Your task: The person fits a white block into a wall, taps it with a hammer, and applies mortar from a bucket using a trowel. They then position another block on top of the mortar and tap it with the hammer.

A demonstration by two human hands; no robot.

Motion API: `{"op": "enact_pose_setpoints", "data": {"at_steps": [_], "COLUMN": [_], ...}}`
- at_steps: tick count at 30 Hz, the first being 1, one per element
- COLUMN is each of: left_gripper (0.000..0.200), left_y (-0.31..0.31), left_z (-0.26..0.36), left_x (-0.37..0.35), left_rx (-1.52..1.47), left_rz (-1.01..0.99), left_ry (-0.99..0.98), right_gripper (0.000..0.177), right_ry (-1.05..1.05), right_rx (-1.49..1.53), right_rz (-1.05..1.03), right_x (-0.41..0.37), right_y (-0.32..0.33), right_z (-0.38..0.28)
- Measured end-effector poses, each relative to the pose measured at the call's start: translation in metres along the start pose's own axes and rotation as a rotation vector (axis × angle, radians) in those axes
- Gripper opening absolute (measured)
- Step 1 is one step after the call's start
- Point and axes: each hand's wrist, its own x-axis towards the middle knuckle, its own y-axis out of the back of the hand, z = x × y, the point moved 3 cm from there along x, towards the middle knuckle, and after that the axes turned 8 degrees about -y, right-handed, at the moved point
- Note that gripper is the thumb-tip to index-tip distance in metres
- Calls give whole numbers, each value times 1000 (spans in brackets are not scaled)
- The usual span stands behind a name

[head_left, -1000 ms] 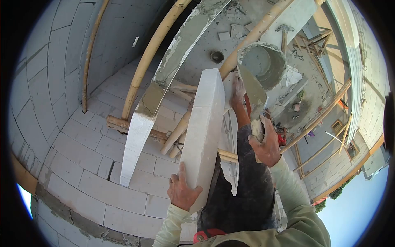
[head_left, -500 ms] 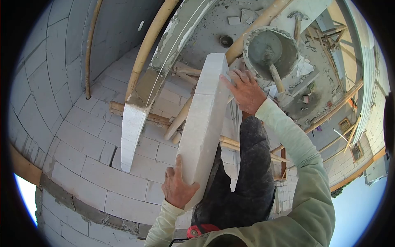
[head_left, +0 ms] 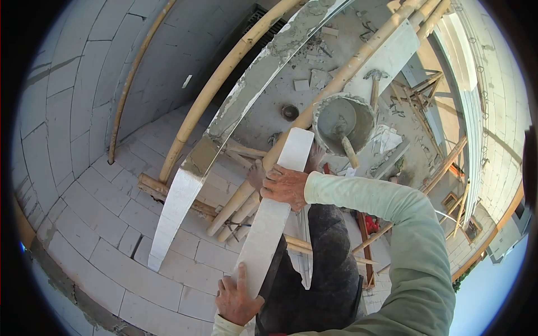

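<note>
A long white concrete block (head_left: pixel 268 231) slants across my lap, its far end pointing toward the bucket. My right hand (head_left: pixel 284 187) reaches over the block's upper part, with its fingers curled over the left edge. At the near end, my left hand (head_left: pixel 238 298) grips the block, index finger laid along its face and thumb at the lower corner. Left of the block runs a narrow wall top (head_left: pixel 246 84) with grey mortar spread on it. The wall's near end is a bare white block (head_left: pixel 175 215).
A mortar bucket (head_left: pixel 366 134) with a wooden-handled tool (head_left: pixel 349 152) in it stands beyond the block. A hammer (head_left: pixel 375 84) lies on a pale board (head_left: pixel 400 47). Bamboo poles (head_left: pixel 210 84) cross the scene. A block wall (head_left: pixel 61 106) rises at left.
My right hand has moved from the block's right side to over its top. The block has turned, showing less of its side, and its far end sits lower in view. The camera view has shifted.
</note>
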Motion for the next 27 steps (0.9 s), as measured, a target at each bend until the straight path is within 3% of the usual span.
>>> {"op": "enact_pose_setpoints", "data": {"at_steps": [5, 11, 12, 15, 17, 21, 23, 27], "left_gripper": [100, 94, 101, 105, 111, 106, 98, 92], "left_y": [54, 116, 131, 165, 183, 218, 240, 265], "left_z": [4, 7, 10, 10, 11, 24, 28, 24], "left_x": [-76, -135, -133, -114, -90, -16, 25, 98], "left_rx": [81, 98, 119, 122, 148, 220, 218, 244], "left_rz": [116, 179, 243, 378, 494, 854, 973, 1042], "left_ry": [-169, -236, -307, -414, -448, -503, -534, -544], "right_gripper": [65, 67, 67, 69, 72, 76, 96, 97], "right_ry": [-72, -81, -101, -177, -231, -194, -322, -431], "right_rx": [-15, -133, -154, -462, -504, -814, -847, -1119], "right_rz": [213, 239, 217, 321, 361, 618, 562, 432], "right_x": [-64, -133, -143, -168, -182, -197, -199, -201], "right_y": [78, 199, 222, 275, 325, 389, 421, 447], "right_z": [-63, -114, -118, -109, -100, -44, -16, 58]}}
